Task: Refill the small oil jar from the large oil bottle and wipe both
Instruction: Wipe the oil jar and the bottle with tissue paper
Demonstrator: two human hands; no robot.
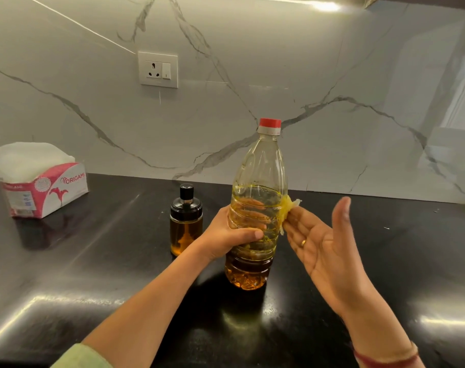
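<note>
A black counter (93, 274) runs under a marble wall (252, 75). The bottle (260, 166) stands upright near the middle of the counter, red cap (270, 122) on, roughly half full of oil. A tissue box (45, 192) sits far left. The left hand (226, 235) grips the bottle's ribbed middle, with the thumb across the near side and the fingers behind. The right hand (324, 243) is spread flat, thumb up, its straight fingertips pressing a yellowed tissue (288, 208) against the bottle's right side. The jar (185, 221), black lid on, stands just left of the bottle, behind the left hand. A socket (158, 69) is on the wall.
</note>
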